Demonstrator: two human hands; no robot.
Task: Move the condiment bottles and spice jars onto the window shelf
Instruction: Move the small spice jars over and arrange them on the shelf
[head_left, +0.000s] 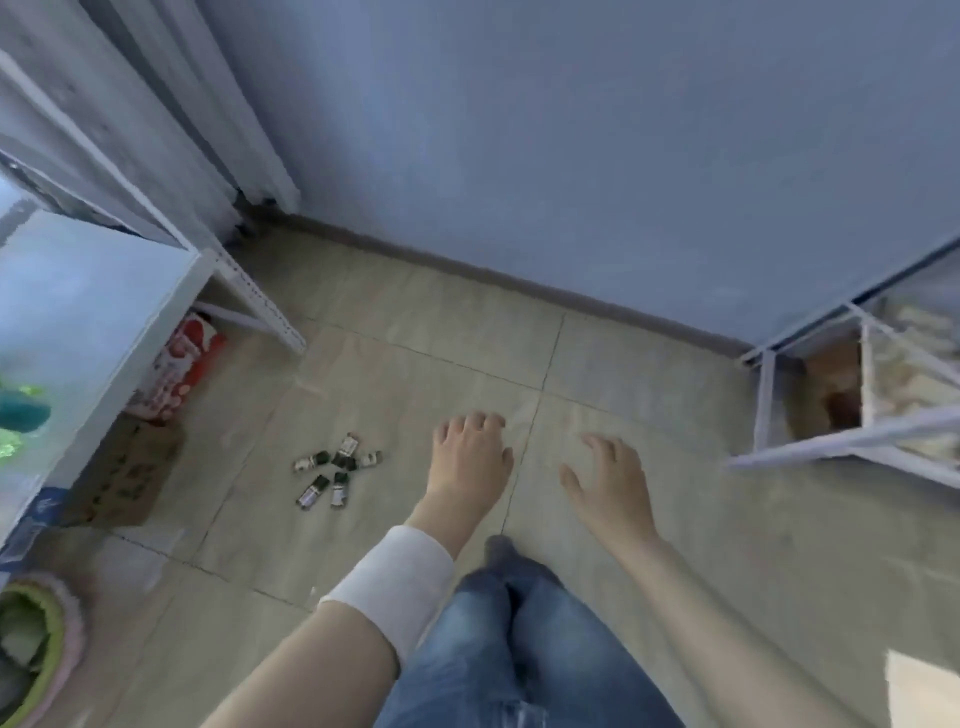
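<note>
item: spice jars, a small cluster of roughly 6, dark caps, pale labels, all lying on their sides on the tiled floor, touching or just beside one another; too blurred to read. location: left of the left hand, near the front leg of the white shelf, which stands at the left edge; none of the jars is on it. left hand: held out above the floor, palm down, fingers spread and loosely bent, holding nothing, apart from the jars; a white band wraps the forearm. right hand: held out beside the left, palm down, fingers relaxed and slightly parted, holding nothing. other entries: red and white packet on the floor under the shelf; flat cardboard just beside it; green items on the shelf's near end, blurred; white metal rack at the right with pale contents; blue jeans at the bottom centre; round green and pink object at the lower left corner; blue wall behind
</note>
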